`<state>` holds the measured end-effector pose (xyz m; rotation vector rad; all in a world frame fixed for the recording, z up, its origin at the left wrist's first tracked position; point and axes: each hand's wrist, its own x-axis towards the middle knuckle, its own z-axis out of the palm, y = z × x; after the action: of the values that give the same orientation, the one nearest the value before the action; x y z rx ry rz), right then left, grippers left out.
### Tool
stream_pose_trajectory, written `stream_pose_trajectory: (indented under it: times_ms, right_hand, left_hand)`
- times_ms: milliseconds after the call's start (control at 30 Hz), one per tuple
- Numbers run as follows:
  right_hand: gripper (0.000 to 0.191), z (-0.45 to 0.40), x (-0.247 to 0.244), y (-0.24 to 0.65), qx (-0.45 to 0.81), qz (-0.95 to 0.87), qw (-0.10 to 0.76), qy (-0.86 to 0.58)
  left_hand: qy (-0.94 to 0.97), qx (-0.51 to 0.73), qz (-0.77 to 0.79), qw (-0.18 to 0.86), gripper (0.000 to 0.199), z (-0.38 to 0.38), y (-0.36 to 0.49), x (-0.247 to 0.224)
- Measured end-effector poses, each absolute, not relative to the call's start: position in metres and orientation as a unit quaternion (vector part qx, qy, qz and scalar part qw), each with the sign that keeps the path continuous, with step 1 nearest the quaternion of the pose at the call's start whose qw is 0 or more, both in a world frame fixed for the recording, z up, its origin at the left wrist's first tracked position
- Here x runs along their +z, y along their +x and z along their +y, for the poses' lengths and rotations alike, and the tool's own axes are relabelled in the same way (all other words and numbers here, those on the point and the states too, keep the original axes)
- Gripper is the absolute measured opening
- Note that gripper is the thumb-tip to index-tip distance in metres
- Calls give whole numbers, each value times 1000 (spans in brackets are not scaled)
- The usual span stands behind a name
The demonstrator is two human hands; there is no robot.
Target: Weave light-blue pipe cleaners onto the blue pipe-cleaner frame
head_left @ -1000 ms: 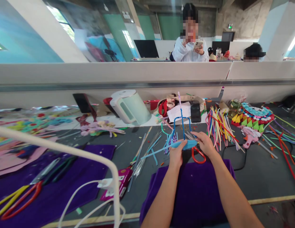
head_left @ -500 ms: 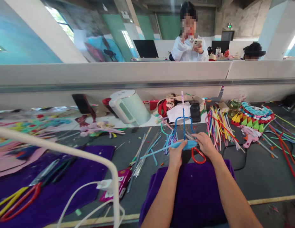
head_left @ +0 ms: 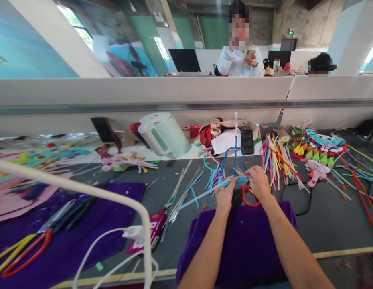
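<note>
Far left, toward the near left corner of the surface [head_left: 327, 224], the big scissors [head_left: 42, 231] lie on a purple cloth [head_left: 122, 208]; a careless sweep of an arm could meet those blades. Next along, the white cables [head_left: 98, 239] loop low near the front edge, running to a pink power strip [head_left: 150, 230]; a snagged sleeve could tug them. And the pale kettle [head_left: 171, 134] sits by the back edge, with water near a power strip a worry if it were knocked over.

Now the middle, and here's the action! Fine wires [head_left: 176, 202] lie loose, ends bare, ready to prick. The left hand [head_left: 225, 194] has its fingers pinching the light blue bundle [head_left: 240, 182], held just beyond the folded purple cloth [head_left: 249, 245] by the front edge. Too light a squeeze and strips could fan out; too hard and they could kink. The right hand [head_left: 260, 182] has its fingers bunched at the bundle's right end; whether they grip it, I can't tell. Behind, the dark blue stem [head_left: 235, 156] rises tall and thin, easily bent by a stray knuckle.

Off right, the glue gun [head_left: 315, 176]: if hot, a burn risk for a reaching wrist.
</note>
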<state>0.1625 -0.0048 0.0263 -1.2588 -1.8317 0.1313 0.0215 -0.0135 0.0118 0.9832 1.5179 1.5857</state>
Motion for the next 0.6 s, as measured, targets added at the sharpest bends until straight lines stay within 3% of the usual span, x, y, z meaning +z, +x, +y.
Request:
stream_pose_trajectory:
  times_ms: [167,267,433,600]
  right_hand:
    - [21,-6,23,157,25,-767,421,-483]
    - [21,-4,22,156,66,-742,475,-469]
    - [11,5,16,156,266,-589,607,-463]
    - [10,11,13,155,446,-438,664,-409]
  left_hand:
    - [383,629,597,318,19,-14,20,13]
    - [340,660,580,337,21,-12,20,10]
    - [216,726,466,456,28,-8,24,12]
    - [214,705,427,524,28,-10,27,16]
